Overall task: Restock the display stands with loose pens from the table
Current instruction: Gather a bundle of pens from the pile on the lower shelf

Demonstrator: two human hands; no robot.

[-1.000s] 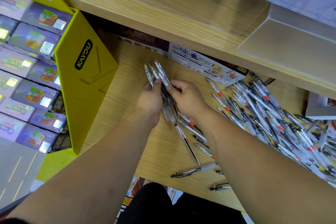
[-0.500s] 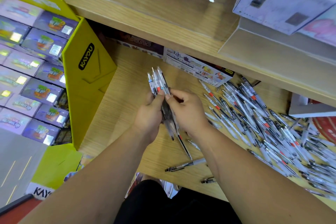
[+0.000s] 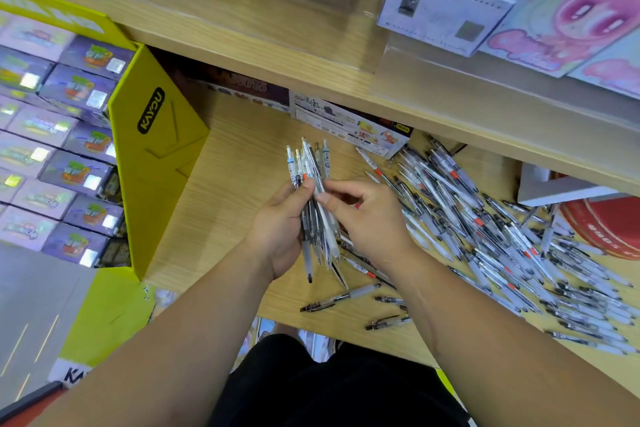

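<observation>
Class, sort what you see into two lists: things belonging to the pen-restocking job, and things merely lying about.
Belongs to the job: bundle of pens, gripped by the left hand and pinched by the right hand; pile of loose pens on the table.
Just lying about: purple boxes in the yellow stand; red tin; pink-printed box on the upper shelf.

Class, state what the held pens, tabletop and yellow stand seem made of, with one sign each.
Held pens: likely clear glossy plastic; refills show through.
Tabletop: wood or wood-look laminate, matte; straight grain lines.
Yellow stand: probably printed cardboard; flat panels, cut creases.
</observation>
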